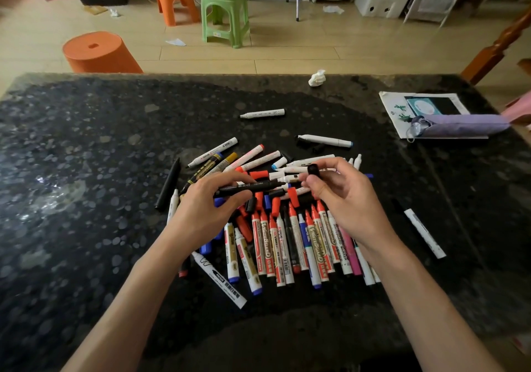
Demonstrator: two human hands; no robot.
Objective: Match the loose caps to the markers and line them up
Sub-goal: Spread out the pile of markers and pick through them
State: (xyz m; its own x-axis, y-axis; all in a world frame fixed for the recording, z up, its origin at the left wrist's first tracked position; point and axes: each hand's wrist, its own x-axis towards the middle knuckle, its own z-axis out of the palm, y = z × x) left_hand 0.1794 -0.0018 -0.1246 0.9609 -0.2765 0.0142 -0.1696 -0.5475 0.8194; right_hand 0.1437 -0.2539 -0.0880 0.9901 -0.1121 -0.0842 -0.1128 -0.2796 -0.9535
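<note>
above a marker pile on the table (86, 141), left hand (214, 199) grips a black marker (247, 188); right hand (339, 190) pinches a black cap (313, 169). align cap with tip, push straight until seated.

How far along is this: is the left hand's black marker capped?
Uncapped: the black marker shows a bare tip; the black cap sits apart, pinched in the right hand.

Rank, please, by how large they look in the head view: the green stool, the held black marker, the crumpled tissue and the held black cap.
1. green stool
2. black marker in the left hand
3. crumpled tissue and black cap in the right hand look alike: unranked
</note>
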